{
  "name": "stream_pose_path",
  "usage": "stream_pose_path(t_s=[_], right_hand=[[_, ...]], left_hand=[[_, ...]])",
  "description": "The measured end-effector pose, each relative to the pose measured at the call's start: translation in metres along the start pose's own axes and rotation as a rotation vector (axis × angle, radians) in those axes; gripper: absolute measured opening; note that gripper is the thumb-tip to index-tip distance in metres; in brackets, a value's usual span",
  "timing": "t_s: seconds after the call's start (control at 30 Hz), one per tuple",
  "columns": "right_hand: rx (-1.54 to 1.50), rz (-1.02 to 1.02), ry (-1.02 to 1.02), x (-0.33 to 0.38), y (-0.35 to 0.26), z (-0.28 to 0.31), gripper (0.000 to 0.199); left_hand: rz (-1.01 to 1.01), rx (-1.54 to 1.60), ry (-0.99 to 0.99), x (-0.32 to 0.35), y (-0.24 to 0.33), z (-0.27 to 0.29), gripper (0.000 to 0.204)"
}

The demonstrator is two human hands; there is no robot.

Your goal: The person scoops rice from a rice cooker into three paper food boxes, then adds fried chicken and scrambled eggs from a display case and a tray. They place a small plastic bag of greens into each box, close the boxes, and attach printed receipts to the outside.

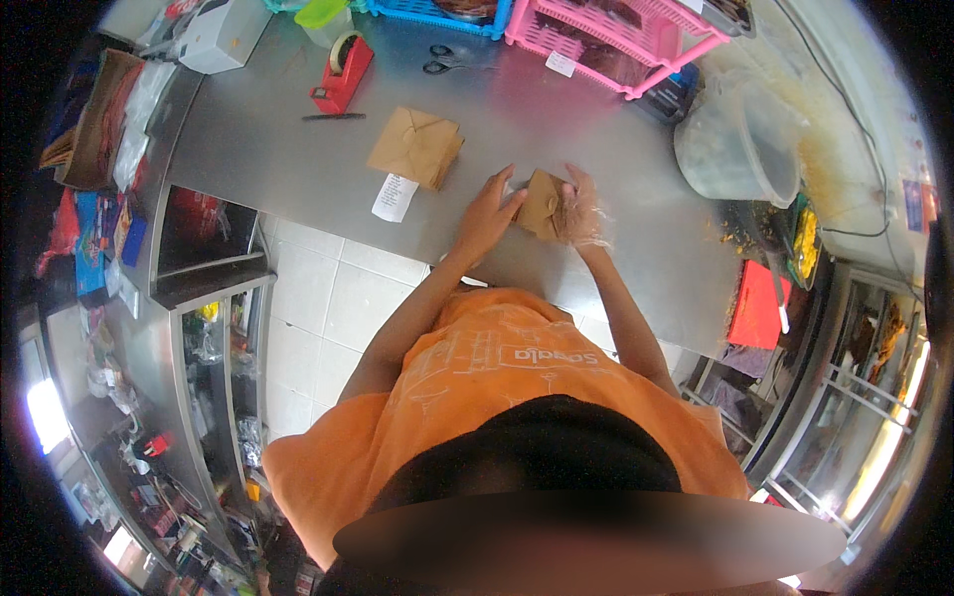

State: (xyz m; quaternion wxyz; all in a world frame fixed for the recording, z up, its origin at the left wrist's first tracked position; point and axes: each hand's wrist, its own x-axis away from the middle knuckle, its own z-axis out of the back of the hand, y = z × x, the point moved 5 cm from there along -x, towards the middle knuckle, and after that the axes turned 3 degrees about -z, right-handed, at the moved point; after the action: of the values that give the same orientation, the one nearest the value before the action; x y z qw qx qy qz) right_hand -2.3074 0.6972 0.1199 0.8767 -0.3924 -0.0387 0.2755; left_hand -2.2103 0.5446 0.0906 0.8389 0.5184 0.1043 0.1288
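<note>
A small brown folded-paper food box (541, 205) lies on the steel counter between my two hands. My left hand (485, 215) is bare and rests against its left side, thumb at the edge and fingers stretched forward. Around its right side curve the fingers of my right hand (584, 207), which wears a clear plastic glove. Together the hands hold the box by its sides; its top flaps look folded over. To the left sits a larger brown paper box (413, 145), closed, with a white printed slip (395, 198) at its near edge.
A red tape dispenser (344, 79), scissors (442, 62) and a blue basket (437, 12) are toward the back. A pink rack (616, 45) and translucent bucket (735, 144) stand back right. At right lie a red board (758, 306) and a knife (782, 303).
</note>
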Motion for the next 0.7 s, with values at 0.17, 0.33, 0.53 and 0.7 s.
stream_pose_path(t_s=[0.17,0.33,0.53,0.7], right_hand=[[0.126,0.150,0.039,0.003,0.017,-0.030,0.035],[0.223,0.043,0.045,0.005,0.029,-0.041,0.031],[0.053,-0.137,0.080,-0.008,0.018,-0.031,0.034],[0.639,0.274,-0.144,-0.003,-0.030,0.002,0.069]], left_hand=[[0.001,-0.180,-0.022,-0.028,0.007,-0.036,0.062],[0.058,-0.281,-0.103,-0.023,0.005,-0.044,0.061],[-0.047,-0.219,-0.078,-0.015,0.001,-0.030,0.057],[-0.120,-0.127,0.083,0.022,0.011,0.020,0.046]])
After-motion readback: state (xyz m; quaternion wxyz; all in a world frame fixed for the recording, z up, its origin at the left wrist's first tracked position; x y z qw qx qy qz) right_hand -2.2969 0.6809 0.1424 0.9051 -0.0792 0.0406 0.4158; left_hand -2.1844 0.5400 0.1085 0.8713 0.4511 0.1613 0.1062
